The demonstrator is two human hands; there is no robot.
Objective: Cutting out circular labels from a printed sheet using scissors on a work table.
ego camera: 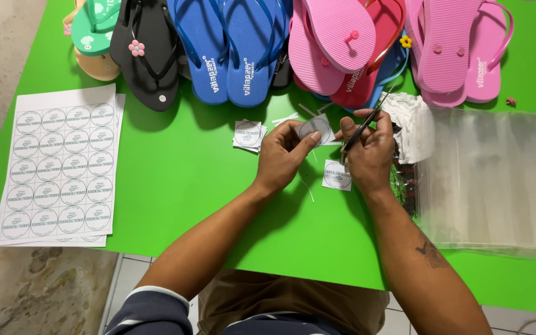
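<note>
My left hand (280,155) pinches a small round printed paper label (315,128) above the green table (175,186). My right hand (367,152) grips small dark scissors (364,127), their blades angled up to the right, close beside the label. A cut square label (337,175) lies on the table under my right hand. A small stack of cut square labels (248,134) lies just left of my left hand. Thin white paper trimmings lie about between them.
A sheet of round printed labels (57,167) lies at the table's left. Flip-flops line the far edge: black (147,53), blue (234,46), pink (336,43) and light pink (454,46). Clear plastic bags (497,180) lie at the right, with crumpled white paper (410,124).
</note>
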